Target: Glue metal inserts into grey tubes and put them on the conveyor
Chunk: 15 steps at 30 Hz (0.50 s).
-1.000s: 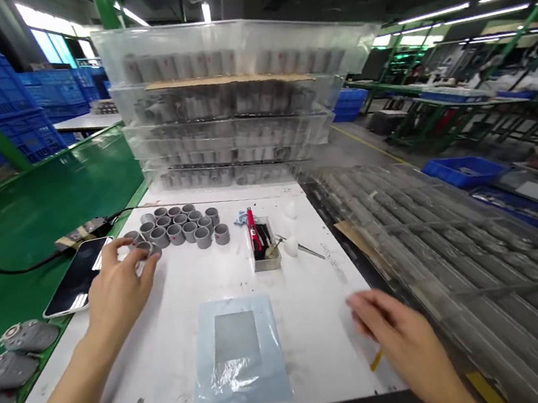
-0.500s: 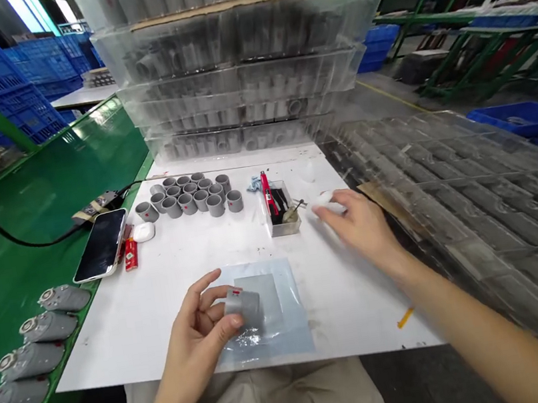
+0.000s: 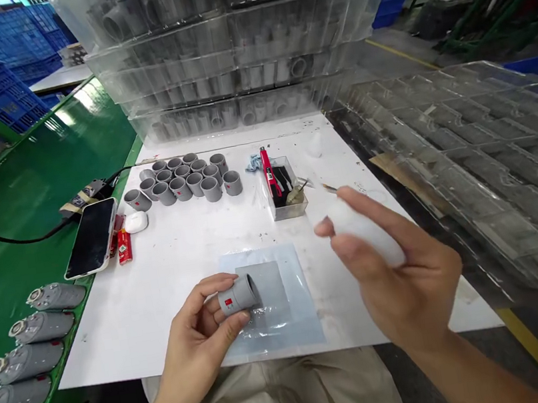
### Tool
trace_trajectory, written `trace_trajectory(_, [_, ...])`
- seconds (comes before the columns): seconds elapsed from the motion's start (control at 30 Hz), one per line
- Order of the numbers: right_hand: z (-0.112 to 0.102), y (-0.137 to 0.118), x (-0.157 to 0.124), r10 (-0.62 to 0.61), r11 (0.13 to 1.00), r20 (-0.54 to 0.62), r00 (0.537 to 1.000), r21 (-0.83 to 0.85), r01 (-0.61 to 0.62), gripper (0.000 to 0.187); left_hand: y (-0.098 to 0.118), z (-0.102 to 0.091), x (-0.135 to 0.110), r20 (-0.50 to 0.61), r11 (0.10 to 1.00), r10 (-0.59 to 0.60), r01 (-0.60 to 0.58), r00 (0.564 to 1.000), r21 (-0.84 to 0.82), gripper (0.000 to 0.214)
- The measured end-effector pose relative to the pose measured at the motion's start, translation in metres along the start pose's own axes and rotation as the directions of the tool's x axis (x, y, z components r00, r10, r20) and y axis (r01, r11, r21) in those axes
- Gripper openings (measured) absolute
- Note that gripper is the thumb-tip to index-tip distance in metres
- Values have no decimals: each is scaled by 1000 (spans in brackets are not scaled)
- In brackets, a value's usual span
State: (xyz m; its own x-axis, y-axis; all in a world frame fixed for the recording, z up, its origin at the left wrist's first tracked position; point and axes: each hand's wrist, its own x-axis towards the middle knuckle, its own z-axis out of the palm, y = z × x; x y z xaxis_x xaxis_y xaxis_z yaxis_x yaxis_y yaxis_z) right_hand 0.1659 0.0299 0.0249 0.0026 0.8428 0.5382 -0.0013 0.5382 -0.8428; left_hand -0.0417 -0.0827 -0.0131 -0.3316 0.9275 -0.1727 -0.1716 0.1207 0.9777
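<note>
While the person's left hand sits curled, fingers and thumb closed round a short gray tube, the tube lies on its side with a small red mark showing, held just above a light blue plastic sheet with a gray square patch. Right hand half open, fingers bent round a white object, blurred, so what it is can't be told. Both hands are over a white workbench. Nearest the right hand is a small clear box with a red tool standing in it, a crumpled blue cloth just beside. Farther up and left, gray tubes stand grouped on end. Left of those: a phone, white earbud case, small red packet. Gray motors lie in a row on a green bench. Stacked clear trays of gray tubes stand behind the workbench, and another clear tray lies to the right.
</note>
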Motion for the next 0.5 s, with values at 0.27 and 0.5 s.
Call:
trace_trajectory(0.27, [-6,7,-36,-102,986,57,993,136,94,20,3,-14,-5,87,963,-90,65,992,260,52])
trace_trajectory(0.5, [-14,17,-98,175,968,29,984,175,-178,39,5,-9,-7,87,967,-137,114,987,229,44])
